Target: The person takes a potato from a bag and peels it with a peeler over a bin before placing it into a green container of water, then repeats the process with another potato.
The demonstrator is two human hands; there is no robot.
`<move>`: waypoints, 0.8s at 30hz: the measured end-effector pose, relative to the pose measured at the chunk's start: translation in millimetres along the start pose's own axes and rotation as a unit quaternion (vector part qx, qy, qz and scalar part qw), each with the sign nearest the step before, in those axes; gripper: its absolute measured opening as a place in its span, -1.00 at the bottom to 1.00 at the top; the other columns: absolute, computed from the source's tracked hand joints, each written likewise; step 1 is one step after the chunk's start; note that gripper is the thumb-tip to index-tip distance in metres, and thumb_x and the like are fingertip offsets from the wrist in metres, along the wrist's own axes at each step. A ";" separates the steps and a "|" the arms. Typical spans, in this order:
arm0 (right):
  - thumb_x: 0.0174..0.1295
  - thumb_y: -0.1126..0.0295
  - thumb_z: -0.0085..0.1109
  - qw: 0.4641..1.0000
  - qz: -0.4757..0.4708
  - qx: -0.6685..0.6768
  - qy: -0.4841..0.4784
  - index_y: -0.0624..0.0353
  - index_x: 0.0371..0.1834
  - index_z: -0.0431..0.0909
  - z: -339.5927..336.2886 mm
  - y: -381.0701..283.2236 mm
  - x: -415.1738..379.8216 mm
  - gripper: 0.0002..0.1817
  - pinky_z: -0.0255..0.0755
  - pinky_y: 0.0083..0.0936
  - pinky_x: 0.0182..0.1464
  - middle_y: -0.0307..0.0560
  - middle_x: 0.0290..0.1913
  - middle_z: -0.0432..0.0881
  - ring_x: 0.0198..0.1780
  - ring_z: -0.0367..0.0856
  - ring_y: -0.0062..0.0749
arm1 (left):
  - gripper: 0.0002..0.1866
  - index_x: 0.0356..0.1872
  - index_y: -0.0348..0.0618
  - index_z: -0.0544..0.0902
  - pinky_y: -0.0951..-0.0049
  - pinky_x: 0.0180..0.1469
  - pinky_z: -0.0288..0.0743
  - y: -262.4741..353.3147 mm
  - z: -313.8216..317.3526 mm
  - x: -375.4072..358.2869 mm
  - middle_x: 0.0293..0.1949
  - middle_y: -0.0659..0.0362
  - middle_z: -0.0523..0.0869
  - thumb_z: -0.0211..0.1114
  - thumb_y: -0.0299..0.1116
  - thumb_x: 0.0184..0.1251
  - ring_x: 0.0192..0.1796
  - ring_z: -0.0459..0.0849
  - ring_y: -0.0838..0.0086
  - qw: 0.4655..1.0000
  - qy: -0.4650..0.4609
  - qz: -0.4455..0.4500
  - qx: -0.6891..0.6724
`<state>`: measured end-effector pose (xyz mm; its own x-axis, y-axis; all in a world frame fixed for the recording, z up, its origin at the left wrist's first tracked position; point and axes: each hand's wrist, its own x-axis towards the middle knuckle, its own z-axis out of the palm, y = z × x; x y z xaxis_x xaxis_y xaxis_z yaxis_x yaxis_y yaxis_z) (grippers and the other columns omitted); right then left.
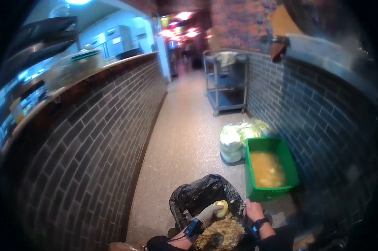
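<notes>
My left hand [205,216], in a light knit glove, is closed around a pale yellow peeled potato [221,208] above the bin. A metal peeler [241,209] is gripped in my bare right hand [254,210], its head a short gap to the right of the potato. Under both hands stands a bin lined with a black bag [192,192]. Brown and yellow peelings [223,235] are heaped in its near part. Just right of the bin, a green tub [269,193] holds cloudy yellowish water with pale lumps in it.
Behind the tub, a clear bag of leafy cabbages [232,140] rests on the floor [172,125]. Farther along the right wall stands a grey wheeled cart [225,83] with a cloth on top. Brick walls [101,125] flank the narrow passage on both sides.
</notes>
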<state>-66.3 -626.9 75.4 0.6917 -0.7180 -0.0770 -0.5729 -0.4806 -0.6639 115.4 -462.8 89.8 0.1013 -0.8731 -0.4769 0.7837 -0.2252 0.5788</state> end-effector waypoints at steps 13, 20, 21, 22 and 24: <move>0.44 0.02 -0.43 0.995 0.053 0.052 0.063 0.25 -0.75 0.64 2.7 -5.9 -86.5 -0.22 0.51 -0.33 -0.15 0.00 -0.70 0.61 -0.51 0.63 -0.12 | -0.61 0.03 -0.15 0.50 0.20 -0.18 0.71 -32.6 -16.6 -21.3 -0.18 0.14 0.64 0.38 -0.27 0.23 -0.16 0.70 0.27 0.999 0.002 0.022 -0.049; 0.46 0.06 -0.40 0.996 0.006 0.069 0.064 0.29 -0.74 0.61 -18.0 -44.2 -81.1 -0.24 0.45 -0.30 -0.26 -0.03 -0.70 0.57 -0.51 0.59 -0.15 | -0.66 -0.03 -0.06 0.57 0.35 -0.31 0.67 -37.5 -13.3 -9.1 -0.30 0.20 0.66 0.37 -0.15 0.27 -0.36 0.69 0.40 0.989 -0.048 0.110 0.082; 0.46 0.06 -0.40 0.996 0.005 0.066 0.062 0.29 -0.74 0.61 -21.3 -54.4 -82.2 -0.24 0.45 -0.30 -0.26 -0.03 -0.70 0.57 -0.51 0.59 -0.15 | -0.66 -0.03 -0.06 0.57 0.35 -0.31 0.67 -36.4 -9.5 -13.7 -0.30 0.20 0.66 0.37 -0.15 0.27 -0.36 0.69 0.40 0.990 -0.048 0.110 0.079; 0.46 0.06 -0.38 0.995 -0.015 0.083 0.060 0.30 -0.73 0.61 -23.8 -65.2 -83.0 -0.26 0.43 -0.30 -0.28 -0.04 -0.70 0.56 -0.52 0.58 -0.16 | -0.66 -0.04 -0.07 0.57 0.38 -0.34 0.65 -35.4 -6.8 -17.6 -0.33 0.21 0.65 0.38 -0.16 0.26 -0.37 0.67 0.43 0.990 -0.011 0.117 0.076; 0.46 0.07 -0.36 0.993 -0.034 0.103 0.053 0.31 -0.71 0.61 -21.4 -70.4 -77.4 -0.27 0.42 -0.30 -0.31 -0.06 -0.70 0.54 -0.54 0.56 -0.17 | -0.66 -0.05 -0.09 0.58 0.41 -0.38 0.63 -30.8 -7.2 -19.5 -0.35 0.22 0.65 0.39 -0.17 0.26 -0.39 0.66 0.46 0.989 0.031 0.122 0.072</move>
<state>-88.9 -548.2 144.0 0.6695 -0.7414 0.0451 -0.4165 -0.4250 -0.8037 93.6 -435.8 76.4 0.3177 -0.8822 -0.3476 0.6367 -0.0732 0.7677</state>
